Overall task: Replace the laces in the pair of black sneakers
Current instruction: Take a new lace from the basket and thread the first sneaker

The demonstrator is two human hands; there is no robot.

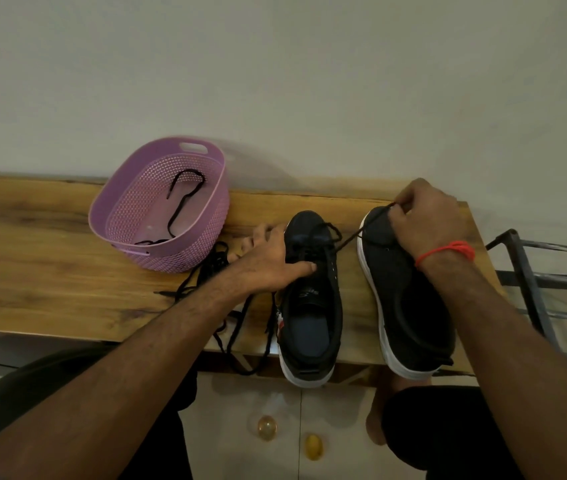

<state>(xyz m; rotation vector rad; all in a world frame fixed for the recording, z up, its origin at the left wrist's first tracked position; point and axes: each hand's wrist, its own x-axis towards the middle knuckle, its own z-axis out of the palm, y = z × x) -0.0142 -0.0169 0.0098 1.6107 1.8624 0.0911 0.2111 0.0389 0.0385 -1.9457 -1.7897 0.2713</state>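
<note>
Toward the right end of the wooden bench [50,278], my right hand [424,223] pinched the end of a thin black lace [361,233] between fingertips and thumb, drawn taut from the front eyelets of the black mesh sneaker with the white sole [309,299]. That shoe stood near the bench's front edge with its heel hanging over; its partner, the second black sneaker [410,299], lay just beside it toward the right edge, tipped on its side under my right wrist and its red thread band [446,252].

My left hand [271,258] held the laced shoe down, thumb pressed on the tongue, fingers spread over its outer side. I judged this to be pulling a lace through, though I could not tell whether it was going in or coming out.

To do it well, I reckoned I should keep the thumb firm so the shoe would not slide, and pull along the line of the eyelet, steadily, not jerking.

A loose tangle of black laces [219,299] lay left of the shoe, trailing over the front edge. Near the back edge sat the purple perforated plastic basket [199,216], another black lace [180,199] inside it.
</note>
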